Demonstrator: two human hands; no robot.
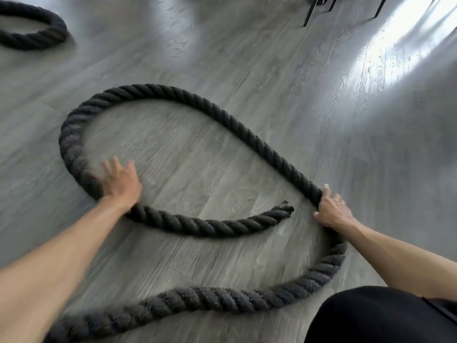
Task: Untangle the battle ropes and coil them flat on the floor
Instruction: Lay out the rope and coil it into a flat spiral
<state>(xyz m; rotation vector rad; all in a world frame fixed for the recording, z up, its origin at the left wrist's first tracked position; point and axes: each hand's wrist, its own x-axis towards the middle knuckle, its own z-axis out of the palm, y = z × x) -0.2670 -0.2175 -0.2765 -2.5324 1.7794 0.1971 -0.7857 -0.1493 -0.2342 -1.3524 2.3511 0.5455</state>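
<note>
Lying on the floor (247, 58): one big black rope (153, 91), curled in a loop
Left hand (121, 181): fingers spread wide, flat on the rope
Right hand (332, 210): holding the rope
Upper left: another rope (49, 30)

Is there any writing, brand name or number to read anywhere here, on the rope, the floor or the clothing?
None: no readable text anywhere in this view.
Rope: plain black twist, no tag or label showing.
Second rope at the top left: no marking.
Floor: grey wood grain only.
Dark clothing at the lower right: no print visible.
Left hand and right hand: nothing written; the left is motion-blurred.
</note>
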